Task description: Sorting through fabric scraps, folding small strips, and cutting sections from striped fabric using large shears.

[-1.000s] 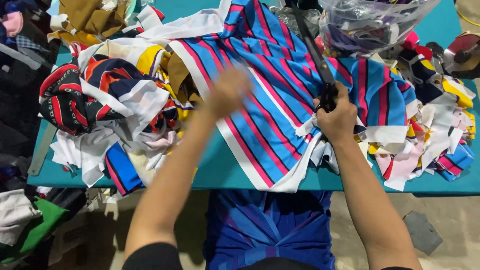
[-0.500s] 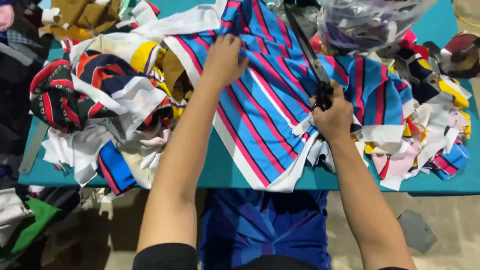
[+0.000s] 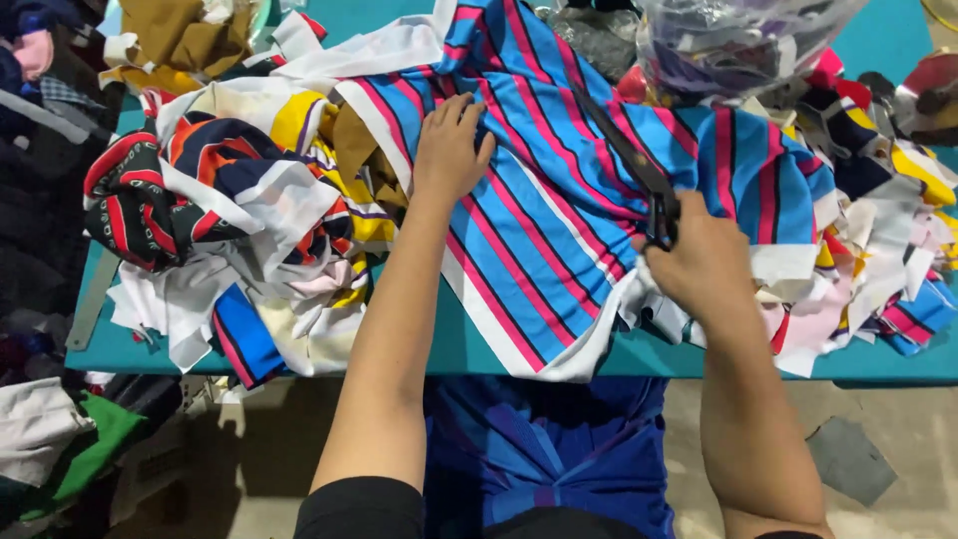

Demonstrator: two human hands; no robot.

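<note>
A large piece of blue fabric with pink and white stripes (image 3: pixel 559 210) lies spread over the teal table (image 3: pixel 449 344). My left hand (image 3: pixel 449 150) lies on the cloth near its left edge, fingers curled into a fold of it. My right hand (image 3: pixel 704 265) grips the handles of long dark scissors (image 3: pixel 629 160), whose blades lie flat on the striped fabric and point away from me.
A heap of mixed scraps (image 3: pixel 230 220) in white, yellow, red and navy fills the table's left. More scraps (image 3: pixel 878 260) crowd the right edge. A clear plastic bag of cuttings (image 3: pixel 738 45) sits at the back. Cloth lies on the floor (image 3: pixel 60 439) at left.
My left hand has reached farther up the striped fabric toward the back of the table. My right hand with the scissors has stayed almost in place.
</note>
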